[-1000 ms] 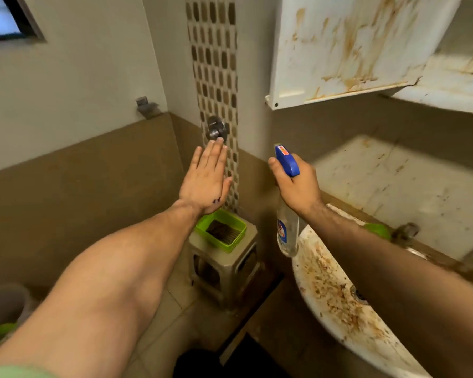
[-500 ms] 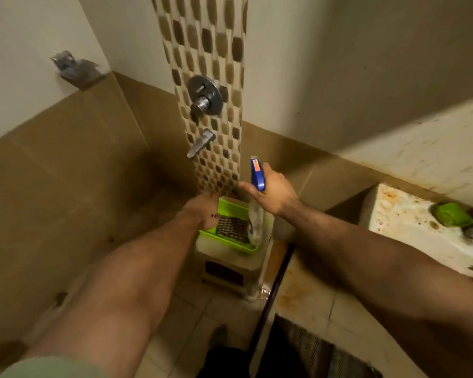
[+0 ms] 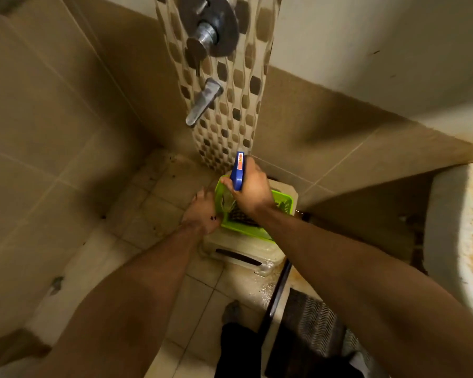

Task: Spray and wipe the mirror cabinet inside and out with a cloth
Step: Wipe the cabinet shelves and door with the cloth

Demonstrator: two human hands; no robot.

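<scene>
Spray bottle (image 3: 237,172) — blue head, clear body — in grip of right hand (image 3: 253,193); left hand (image 3: 202,212), hold unclear

Bathroom: tiled walls (image 3: 52,105), shower valve (image 3: 210,31), stained basin (image 3: 459,241).

The lone head camera looks steeply down the outstretched arms onto the left hand (image 3: 202,212), right hand (image 3: 254,193) and stool (image 3: 239,248).

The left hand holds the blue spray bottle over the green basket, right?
No. In the head view it is the right hand that holds the blue spray bottle over the green basket; the left hand is at the basket's edge.
</scene>
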